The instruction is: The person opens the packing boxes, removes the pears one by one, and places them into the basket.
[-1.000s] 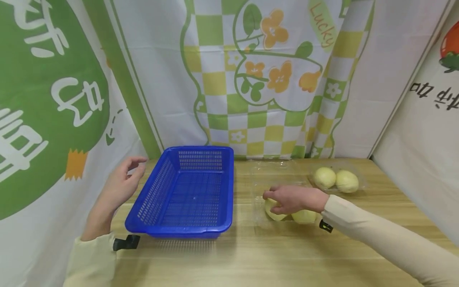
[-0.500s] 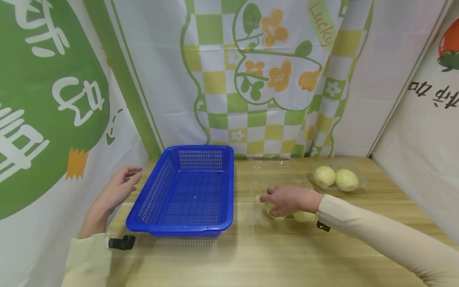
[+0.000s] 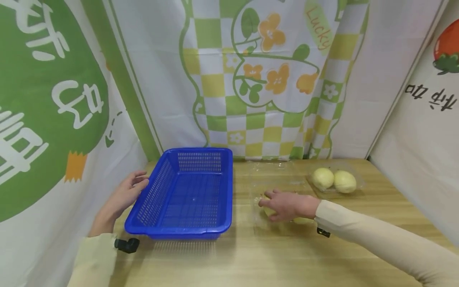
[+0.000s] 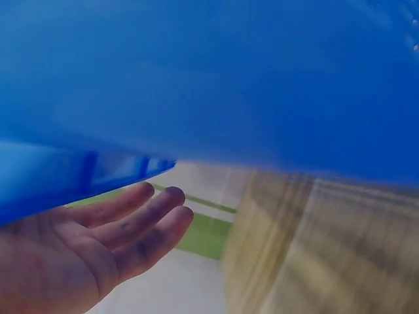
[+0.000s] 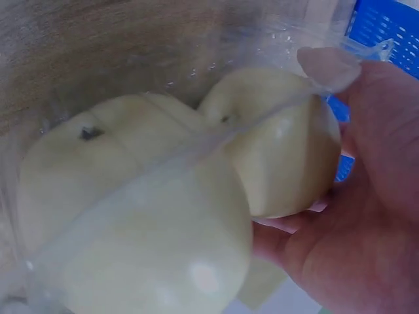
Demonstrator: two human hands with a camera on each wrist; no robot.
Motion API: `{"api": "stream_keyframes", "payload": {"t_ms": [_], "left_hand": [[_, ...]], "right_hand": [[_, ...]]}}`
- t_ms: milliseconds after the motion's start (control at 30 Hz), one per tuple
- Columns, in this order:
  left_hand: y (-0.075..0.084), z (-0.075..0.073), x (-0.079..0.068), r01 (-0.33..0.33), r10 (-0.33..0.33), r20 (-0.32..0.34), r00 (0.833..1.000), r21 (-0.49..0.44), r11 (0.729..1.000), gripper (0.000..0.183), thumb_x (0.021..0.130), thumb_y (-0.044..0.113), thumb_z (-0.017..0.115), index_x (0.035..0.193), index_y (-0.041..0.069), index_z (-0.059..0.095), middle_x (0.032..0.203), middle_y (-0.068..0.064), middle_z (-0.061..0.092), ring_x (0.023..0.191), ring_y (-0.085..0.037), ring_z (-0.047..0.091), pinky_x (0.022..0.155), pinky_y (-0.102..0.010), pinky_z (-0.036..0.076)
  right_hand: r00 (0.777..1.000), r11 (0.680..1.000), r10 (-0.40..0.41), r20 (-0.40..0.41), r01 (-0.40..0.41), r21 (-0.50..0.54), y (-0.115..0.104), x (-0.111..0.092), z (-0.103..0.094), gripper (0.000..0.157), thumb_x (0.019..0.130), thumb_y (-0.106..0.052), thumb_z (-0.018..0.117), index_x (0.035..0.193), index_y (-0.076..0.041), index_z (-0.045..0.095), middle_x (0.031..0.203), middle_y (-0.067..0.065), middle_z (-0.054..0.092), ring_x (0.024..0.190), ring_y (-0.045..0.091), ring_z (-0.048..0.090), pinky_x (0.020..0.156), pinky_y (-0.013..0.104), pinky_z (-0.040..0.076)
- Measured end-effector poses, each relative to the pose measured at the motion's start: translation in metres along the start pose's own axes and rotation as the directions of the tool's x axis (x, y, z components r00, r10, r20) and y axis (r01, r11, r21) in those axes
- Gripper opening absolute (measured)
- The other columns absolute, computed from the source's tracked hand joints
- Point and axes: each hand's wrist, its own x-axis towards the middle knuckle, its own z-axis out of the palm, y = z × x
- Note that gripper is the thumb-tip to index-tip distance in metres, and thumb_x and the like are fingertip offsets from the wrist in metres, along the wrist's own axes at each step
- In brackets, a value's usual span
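Note:
On the right, my right hand [image 3: 285, 205] reaches into a clear plastic box [image 3: 256, 219] holding two pale yellow pears. In the right wrist view, its fingers curl round the farther pear [image 5: 281, 144], with the thumb at the box's clear edge. The nearer pear [image 5: 144, 209] sits beside it, partly behind the plastic. At the left side of a blue plastic basket [image 3: 179, 230], my left hand [image 3: 129, 192] has its fingers extended right by the rim. The left wrist view shows these fingers [image 4: 141, 226] relaxed and holding nothing, below the blue basket wall.
A second clear box farther right holds two more pears [image 3: 323, 177]. The clear lid [image 3: 274, 169] of the nearer box lies opened toward the back. Printed curtains [image 3: 251, 131] close off the wooden table [image 3: 251, 263] at the back and sides.
My left hand has come right and down to the basket's rim, its fingers straighter. My right hand has shifted slightly left over the pear, its fingers spreading round it.

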Motion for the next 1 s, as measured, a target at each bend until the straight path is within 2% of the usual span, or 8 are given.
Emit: {"api": "stream_keyframes", "payload": {"t_ms": [100, 300, 533, 633, 800, 1000], "left_hand": [[-0.001, 0.008, 0.003, 0.002, -0.002, 0.011, 1.0, -0.011, 1.0, 0.064, 0.098, 0.039, 0.039, 0.145, 0.001, 0.019, 0.141, -0.032, 0.029, 0.127, -0.049, 0.031, 0.098, -0.058, 0.033], [-0.001, 0.019, 0.008, -0.01, 0.01, 0.015, 1.0, 0.004, 1.0, 0.06, 0.099, 0.035, 0.04, 0.146, 0.004, 0.02, 0.141, -0.032, 0.032, 0.123, -0.046, 0.039, 0.096, -0.054, 0.035], [-0.001, 0.017, 0.005, 0.016, -0.017, 0.031, 0.999, 0.031, 0.999, 0.061, 0.1, 0.034, 0.035, 0.148, 0.005, 0.012, 0.142, -0.033, 0.029, 0.124, -0.046, 0.038, 0.099, -0.058, 0.03], [-0.001, 0.017, 0.004, 0.025, -0.027, 0.043, 0.999, 0.044, 0.999, 0.061, 0.1, 0.035, 0.035, 0.149, 0.006, 0.01, 0.142, -0.033, 0.028, 0.124, -0.047, 0.038, 0.098, -0.059, 0.03], [-0.003, 0.016, 0.006, 0.033, -0.036, 0.052, 0.998, 0.043, 0.999, 0.06, 0.1, 0.033, 0.035, 0.149, 0.01, 0.009, 0.14, -0.032, 0.032, 0.12, -0.045, 0.043, 0.095, -0.057, 0.035], [-0.004, 0.017, 0.007, 0.021, -0.023, 0.052, 0.998, 0.033, 0.999, 0.059, 0.1, 0.03, 0.036, 0.149, 0.009, 0.01, 0.139, -0.033, 0.034, 0.118, -0.043, 0.045, 0.093, -0.051, 0.039]], "right_hand": [[1.0, 1.0, -0.006, -0.017, 0.006, 0.01, 0.001, 0.001, 0.005, 0.046, 0.087, -0.039, 0.061, 0.127, -0.02, 0.047, 0.132, 0.014, 0.042, 0.111, 0.029, 0.048, 0.075, 0.039, 0.051], [0.997, 1.0, -0.031, -0.065, 0.031, 0.003, 0.003, 0.004, 0.011, 0.046, 0.085, -0.043, 0.063, 0.123, -0.019, 0.052, 0.125, 0.012, 0.046, 0.106, 0.026, 0.05, 0.076, 0.038, 0.05], [0.995, 0.999, -0.047, -0.087, 0.046, -0.017, 0.003, 0.007, 0.01, 0.045, 0.084, -0.042, 0.064, 0.12, -0.018, 0.055, 0.11, 0.007, 0.05, 0.093, 0.022, 0.051, 0.071, 0.033, 0.049], [0.996, 0.999, -0.047, -0.081, 0.046, -0.016, 0.003, 0.008, 0.009, 0.043, 0.085, -0.041, 0.063, 0.12, -0.017, 0.055, 0.109, 0.007, 0.05, 0.093, 0.022, 0.051, 0.071, 0.034, 0.049], [0.996, 0.999, -0.051, -0.076, 0.05, -0.012, 0.003, 0.009, 0.009, 0.041, 0.086, -0.04, 0.062, 0.12, -0.017, 0.055, 0.11, 0.007, 0.05, 0.095, 0.022, 0.051, 0.074, 0.034, 0.048], [0.997, 0.999, -0.033, -0.063, 0.034, 0.014, 0.004, 0.009, 0.01, 0.042, 0.085, -0.04, 0.062, 0.121, -0.018, 0.055, 0.111, 0.007, 0.051, 0.097, 0.022, 0.051, 0.075, 0.034, 0.049]]}}
